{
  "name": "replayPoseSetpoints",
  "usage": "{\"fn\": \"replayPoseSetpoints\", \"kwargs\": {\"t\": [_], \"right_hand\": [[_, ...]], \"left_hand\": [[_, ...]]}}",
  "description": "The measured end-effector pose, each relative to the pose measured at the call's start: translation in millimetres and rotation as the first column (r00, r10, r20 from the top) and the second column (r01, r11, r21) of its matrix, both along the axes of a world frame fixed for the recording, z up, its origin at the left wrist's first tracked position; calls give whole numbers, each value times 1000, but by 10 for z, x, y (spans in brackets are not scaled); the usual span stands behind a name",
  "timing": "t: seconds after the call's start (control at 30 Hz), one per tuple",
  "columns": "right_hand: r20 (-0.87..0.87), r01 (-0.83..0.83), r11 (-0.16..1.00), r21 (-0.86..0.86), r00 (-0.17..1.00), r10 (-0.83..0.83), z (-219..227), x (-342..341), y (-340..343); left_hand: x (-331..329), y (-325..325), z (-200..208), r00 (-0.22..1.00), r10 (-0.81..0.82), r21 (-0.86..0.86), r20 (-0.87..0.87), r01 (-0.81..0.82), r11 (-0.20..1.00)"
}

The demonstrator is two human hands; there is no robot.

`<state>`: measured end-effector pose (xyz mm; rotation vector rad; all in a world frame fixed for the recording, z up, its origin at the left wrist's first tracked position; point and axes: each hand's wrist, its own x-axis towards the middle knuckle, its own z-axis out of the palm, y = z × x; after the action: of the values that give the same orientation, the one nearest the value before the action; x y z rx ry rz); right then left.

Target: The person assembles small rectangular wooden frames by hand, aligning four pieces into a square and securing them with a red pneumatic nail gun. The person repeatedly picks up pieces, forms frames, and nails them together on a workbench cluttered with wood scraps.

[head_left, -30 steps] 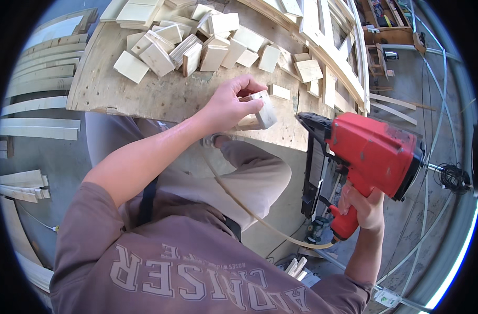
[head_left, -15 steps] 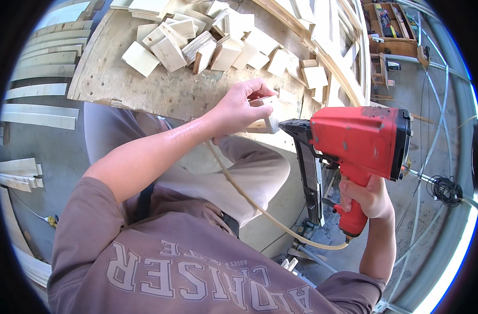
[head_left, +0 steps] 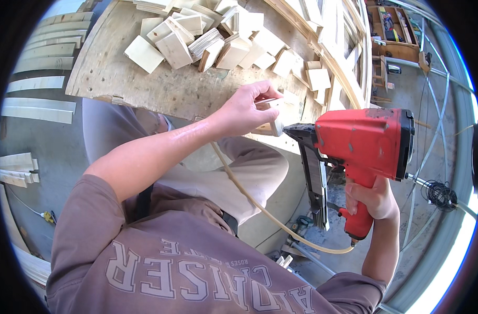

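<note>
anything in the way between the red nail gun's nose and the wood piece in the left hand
Nothing visible: the nose of the red nail gun, held in the right hand, is close to the wood piece. The left hand grips it from the left; contact is unclear.

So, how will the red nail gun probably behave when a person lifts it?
The red nail gun is probably rather heavy, being bulky. It may tip, since most bulk sits at one end of its slim handle, in the right hand. The curved hose joined to it might drag slightly.
</note>
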<state>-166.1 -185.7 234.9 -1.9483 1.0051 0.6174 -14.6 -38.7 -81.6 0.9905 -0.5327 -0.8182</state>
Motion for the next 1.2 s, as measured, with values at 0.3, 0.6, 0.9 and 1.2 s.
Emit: {"fn": "replayPoseSetpoints", "kwargs": {"t": [0.3, 0.6, 0.9, 1.2], "right_hand": [[8, -41, 999, -27, 999, 41, 7, 97, 52], [-46, 18, 999, -43, 999, -20, 48, 106, 5], [-16, 33, 999, 1, 999, -33, 43, 102, -21], [-25, 50, 999, -13, 998, -50, 55, 149, 25]], "left_hand": [[-18, -22, -30, 1000, 11, -7, -8, -11, 1000], [-16, 2, -9, 1000, 15, -4, 2, -15, 1000], [0, 12, -21, 999, -23, 3, 33, 23, 1000], [-15, -2, -40, 999, 0, -22, 34, 1, 1000]]}}
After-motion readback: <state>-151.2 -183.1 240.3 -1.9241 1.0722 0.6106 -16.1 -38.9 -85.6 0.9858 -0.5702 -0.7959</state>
